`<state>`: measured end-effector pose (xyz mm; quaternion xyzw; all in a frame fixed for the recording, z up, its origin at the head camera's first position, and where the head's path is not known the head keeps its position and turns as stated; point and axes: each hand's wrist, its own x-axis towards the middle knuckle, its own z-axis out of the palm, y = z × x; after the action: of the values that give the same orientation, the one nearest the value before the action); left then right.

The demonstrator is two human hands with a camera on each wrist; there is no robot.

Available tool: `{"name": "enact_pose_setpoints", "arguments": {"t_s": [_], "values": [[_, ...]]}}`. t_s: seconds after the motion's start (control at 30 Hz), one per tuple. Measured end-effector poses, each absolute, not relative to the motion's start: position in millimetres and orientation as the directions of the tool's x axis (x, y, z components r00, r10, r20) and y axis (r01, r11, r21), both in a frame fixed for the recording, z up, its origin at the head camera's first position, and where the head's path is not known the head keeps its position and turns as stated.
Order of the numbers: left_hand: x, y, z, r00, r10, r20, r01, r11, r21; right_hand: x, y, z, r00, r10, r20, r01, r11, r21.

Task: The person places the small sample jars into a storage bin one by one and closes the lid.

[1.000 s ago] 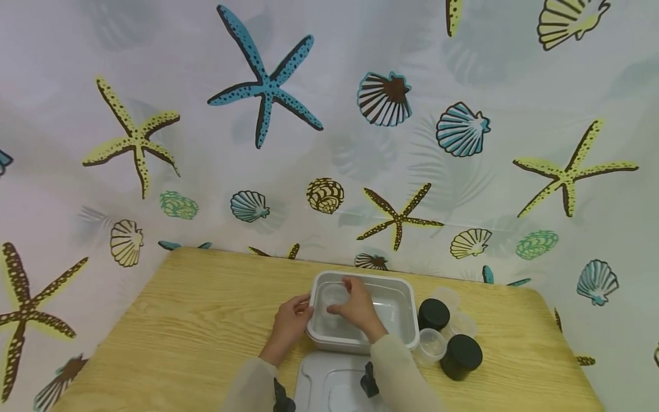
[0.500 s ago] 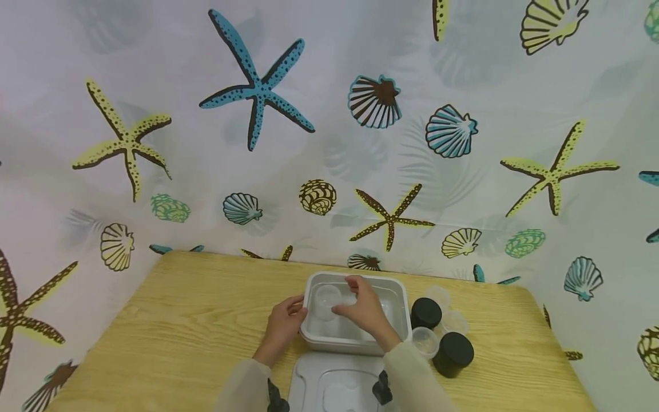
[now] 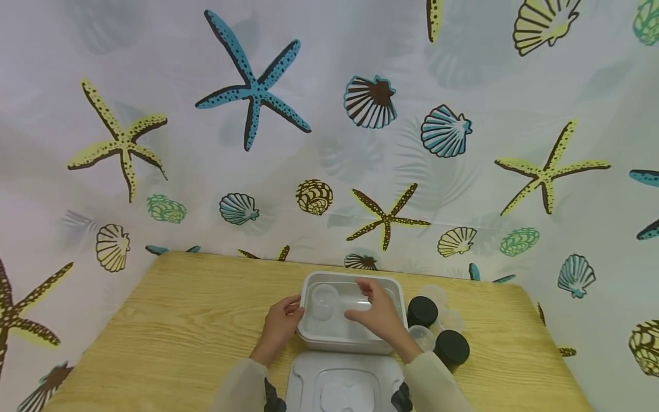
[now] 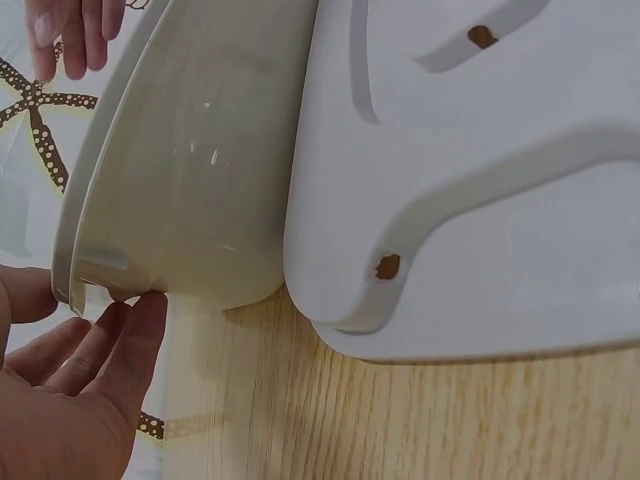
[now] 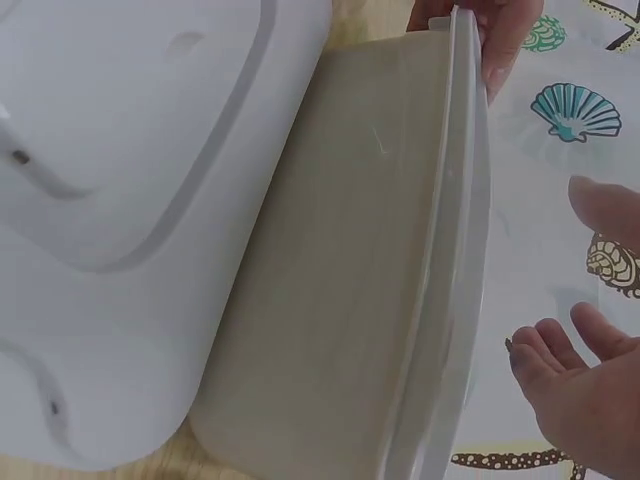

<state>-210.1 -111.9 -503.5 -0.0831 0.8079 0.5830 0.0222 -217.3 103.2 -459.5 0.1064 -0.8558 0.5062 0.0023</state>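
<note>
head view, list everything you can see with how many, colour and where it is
patterned cloth: one, white with coloured sea-life prints, behind and at both sides
table: one, light wood, below the cloth
box: one, pale grey, on the table
clear cup: one, colourless, inside the box toward its left end
lid: one, pale grey-white, on the near side of the box
black jars: two, black, right of the box
clear containers: three visible, colourless, among the black jars
left hand: one, gripping the box's left rim
right hand: one, over the box, holding nothing
sleeves: two, cream, lower edge
wrist pieces: two, black, at the sleeves
</note>
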Motion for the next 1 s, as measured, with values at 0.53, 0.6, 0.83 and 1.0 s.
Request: {"name": "enact_pose_setpoints", "arguments": {"t_s": [0.53,0.6,0.83,1.0], "values": [[-209.7,-113.2,-504.2,-0.987,-0.061,-0.151,-0.162,0.293,0.942,-184.4,148.0,-451.0,-0.992,-0.087,0.09,-0.12,0.469,-0.875],[-209.6,-113.6,-505.2,-0.987,-0.059,-0.15,-0.16,0.293,0.943,-181.5,154.1,-451.3,-0.994,-0.074,0.077,-0.103,0.475,-0.874],[-210.3,-113.5,-506.1,-0.988,-0.06,-0.145,-0.156,0.279,0.947,-173.5,174.9,-454.8,-0.998,-0.033,0.051,-0.061,0.523,-0.85],[-210.0,-112.3,-504.2,-0.986,-0.063,-0.153,-0.165,0.294,0.941,-166.4,188.8,-457.0,-0.998,-0.01,0.056,-0.052,0.547,-0.836]]}}
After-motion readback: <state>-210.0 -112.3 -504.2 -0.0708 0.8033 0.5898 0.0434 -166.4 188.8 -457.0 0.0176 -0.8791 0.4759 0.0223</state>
